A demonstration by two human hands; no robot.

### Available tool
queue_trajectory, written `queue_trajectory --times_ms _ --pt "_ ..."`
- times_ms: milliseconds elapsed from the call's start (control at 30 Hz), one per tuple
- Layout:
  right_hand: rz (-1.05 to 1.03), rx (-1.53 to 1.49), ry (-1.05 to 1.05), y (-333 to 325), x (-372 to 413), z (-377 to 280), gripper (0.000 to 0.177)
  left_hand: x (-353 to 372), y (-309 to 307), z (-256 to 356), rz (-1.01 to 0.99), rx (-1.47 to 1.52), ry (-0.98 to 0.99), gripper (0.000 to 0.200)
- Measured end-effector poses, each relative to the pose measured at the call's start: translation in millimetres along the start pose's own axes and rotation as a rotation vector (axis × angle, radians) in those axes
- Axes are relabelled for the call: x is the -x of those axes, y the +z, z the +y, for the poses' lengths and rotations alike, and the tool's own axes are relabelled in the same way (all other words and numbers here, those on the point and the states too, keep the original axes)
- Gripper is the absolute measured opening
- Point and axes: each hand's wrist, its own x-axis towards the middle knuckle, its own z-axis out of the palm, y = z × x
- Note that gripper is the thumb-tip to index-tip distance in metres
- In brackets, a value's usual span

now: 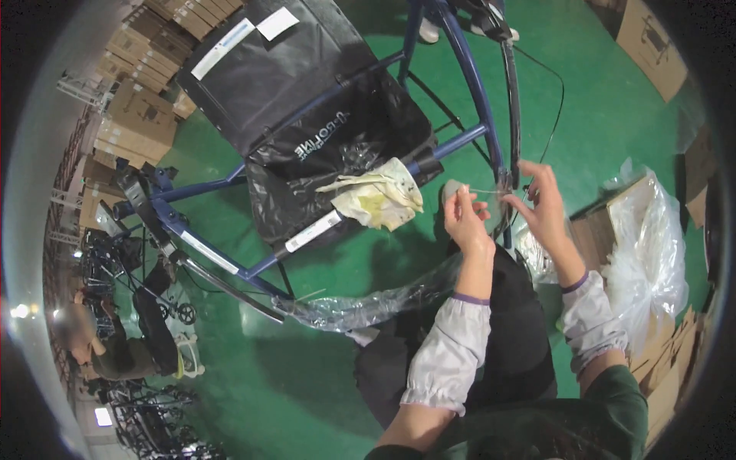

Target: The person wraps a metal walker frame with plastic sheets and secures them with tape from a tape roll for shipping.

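Observation:
My left hand [469, 224] is closed, thumb and fingertips pinching one end of a thin pale strip [483, 191]. The strip runs across to the blue tubular frame [471, 84], close to where a dark upright carries a black cable [563, 100]. On the far side of that upright, my right hand [543, 208] has its thumb and index finger apart, the thumb tip right by the strip's other end. A black bag [345, 130] with white lettering hangs in the frame. Over the front crossbar lies a stained yellowish cloth [379, 195].
Clear plastic wrap [360, 310] trails from the frame's lower end toward my knees. At right stands an open carton with a plastic bag [652, 253], beside flattened cardboard [667, 360]. Another person [130, 345] sits at left near folded walkers [153, 414]. Stacked cartons [138, 119] stand behind.

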Motion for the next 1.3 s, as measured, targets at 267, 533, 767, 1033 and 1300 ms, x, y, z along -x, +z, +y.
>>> queue_trajectory --times_ms 267,533,767,1033,1300 --pt "-0.396 -0.299 0.064 -8 -15 33 0.056 6 20 -20 -0.167 0.024 -0.109 0.024" --pt "-0.495 -0.435 0.232 -3 -19 32 0.052 -29 26 -40 -0.186 0.315 -0.419 0.007" --pt "-0.495 -0.628 0.358 10 -17 36 0.039 -31 21 -68 -0.195 0.552 -0.414 0.009" --pt "-0.467 -0.555 0.341 -3 -17 32 0.044 19 4 5 -0.180 0.171 -0.244 0.024" --pt "-0.108 -0.165 -0.277 -38 -68 -99 0.056 68 -66 176 -0.206 0.070 0.154 0.037"
